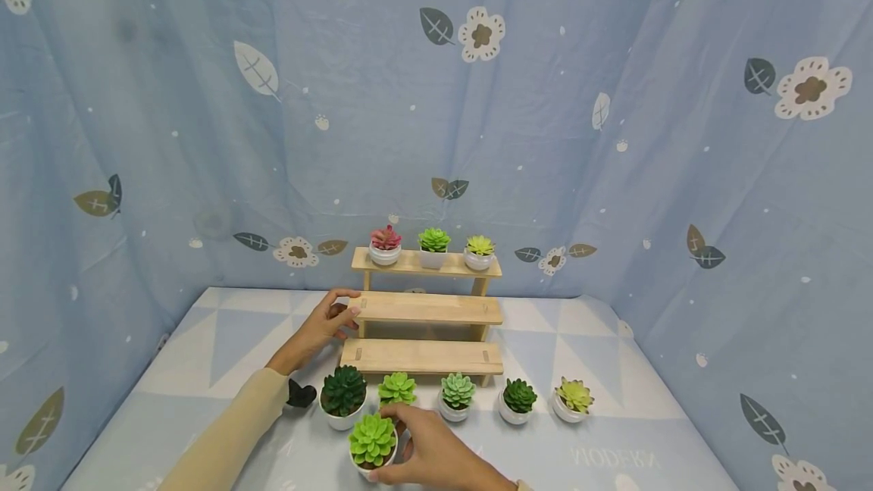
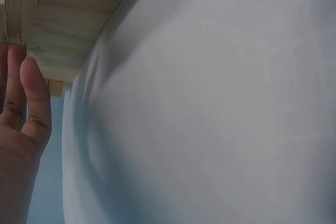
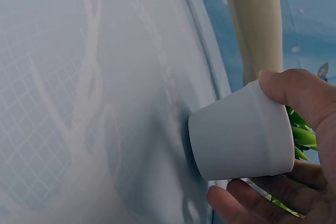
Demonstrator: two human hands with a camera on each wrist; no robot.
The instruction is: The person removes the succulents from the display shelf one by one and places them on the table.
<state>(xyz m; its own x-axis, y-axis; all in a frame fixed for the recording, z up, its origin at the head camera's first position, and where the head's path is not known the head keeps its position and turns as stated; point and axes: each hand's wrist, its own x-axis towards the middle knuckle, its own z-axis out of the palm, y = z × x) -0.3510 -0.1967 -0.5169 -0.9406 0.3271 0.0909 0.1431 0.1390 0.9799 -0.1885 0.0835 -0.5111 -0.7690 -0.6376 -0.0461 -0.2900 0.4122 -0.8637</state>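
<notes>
My right hand (image 1: 436,449) grips a bright green potted succulent (image 1: 372,439) by its white pot (image 3: 236,135), thumb on one side of the rim and fingers on the other. In the right wrist view the pot lies sideways, close to the tablecloth. At the left end of a three-tier wooden plant stand (image 1: 423,356), my left hand (image 1: 327,324) holds the middle board (image 1: 430,308), fingers at its edge. On the top tier stand a red succulent (image 1: 386,241), a green one (image 1: 434,245) and a yellow-green one (image 1: 480,248).
In front of the stand is a row of potted succulents: dark green (image 1: 344,391), light green (image 1: 398,388), pale green (image 1: 457,392), another dark green (image 1: 519,397) and yellow-green (image 1: 573,395). A small black object (image 1: 301,394) lies by the left sleeve. Behind hangs a blue curtain (image 1: 382,135).
</notes>
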